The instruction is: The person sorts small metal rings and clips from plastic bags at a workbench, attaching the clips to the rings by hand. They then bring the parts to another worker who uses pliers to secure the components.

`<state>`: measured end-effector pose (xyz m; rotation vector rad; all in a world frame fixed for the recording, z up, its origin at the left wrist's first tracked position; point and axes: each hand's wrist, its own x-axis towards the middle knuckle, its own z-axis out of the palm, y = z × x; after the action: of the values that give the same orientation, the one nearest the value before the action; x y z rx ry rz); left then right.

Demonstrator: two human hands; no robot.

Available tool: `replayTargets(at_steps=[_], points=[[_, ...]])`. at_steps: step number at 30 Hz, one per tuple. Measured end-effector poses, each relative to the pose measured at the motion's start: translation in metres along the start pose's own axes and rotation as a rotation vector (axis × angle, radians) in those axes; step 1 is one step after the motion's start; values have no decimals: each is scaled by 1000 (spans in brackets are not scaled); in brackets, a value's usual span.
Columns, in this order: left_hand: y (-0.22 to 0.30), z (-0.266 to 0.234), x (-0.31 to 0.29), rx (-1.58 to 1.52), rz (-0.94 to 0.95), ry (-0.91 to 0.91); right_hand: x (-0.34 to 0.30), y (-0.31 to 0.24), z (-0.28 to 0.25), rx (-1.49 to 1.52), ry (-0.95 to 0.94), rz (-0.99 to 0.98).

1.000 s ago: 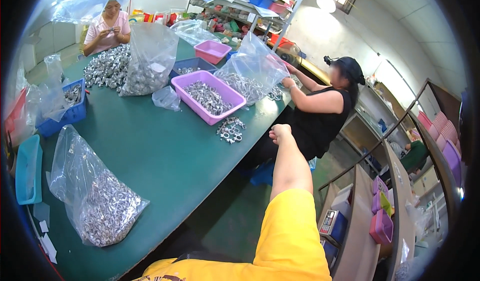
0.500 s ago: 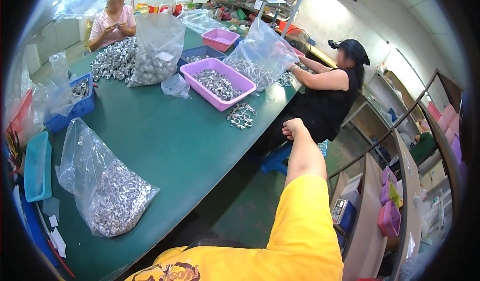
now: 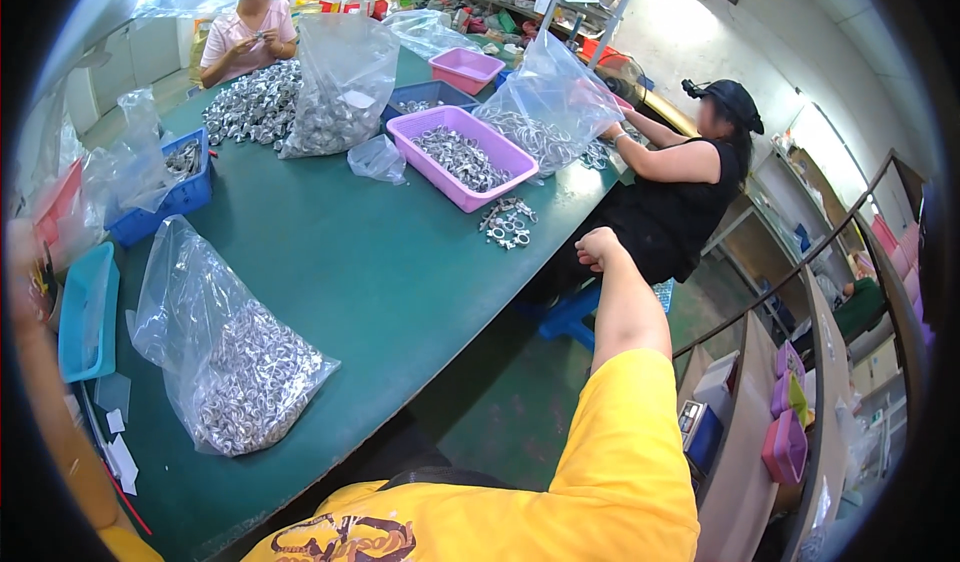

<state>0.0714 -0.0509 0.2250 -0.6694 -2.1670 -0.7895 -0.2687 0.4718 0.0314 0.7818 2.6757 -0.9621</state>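
"Where are the rings [image 3: 508, 224]?"
"Loose on the table [image 3: 330, 262], between the purple tub [image 3: 428, 168] and the near edge."

"Your grip?"
"My right hand [image 3: 598, 250] is nearest them, fingers curled together, nothing visible inside. My left hand [image 3: 22, 247] is a blur near the teal tray [image 3: 85, 312]; I can't tell its grip."

"Risk?"
"A low, careless sweep could spill rings onto the floor [image 3: 480, 432] or bump the co-worker [image 3: 690, 167], seated close by."

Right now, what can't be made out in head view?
All head view:
- Left hand: blurred, cut by picture's dark left rim.
- Inside right hand: hidden by its curl.
- Purple basin floor: buried under metal parts.
- Item held by pink-shirted person: too small.
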Motion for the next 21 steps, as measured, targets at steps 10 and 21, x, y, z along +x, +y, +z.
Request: replayTargets(at_steps=[10, 21], points=[[-161, 183, -84, 372, -496, -334, -20, -45, 138, 251, 346, -626], [-200, 195, -109, 135, -731, -474, -71, -41, 182, 155, 405, -747]])
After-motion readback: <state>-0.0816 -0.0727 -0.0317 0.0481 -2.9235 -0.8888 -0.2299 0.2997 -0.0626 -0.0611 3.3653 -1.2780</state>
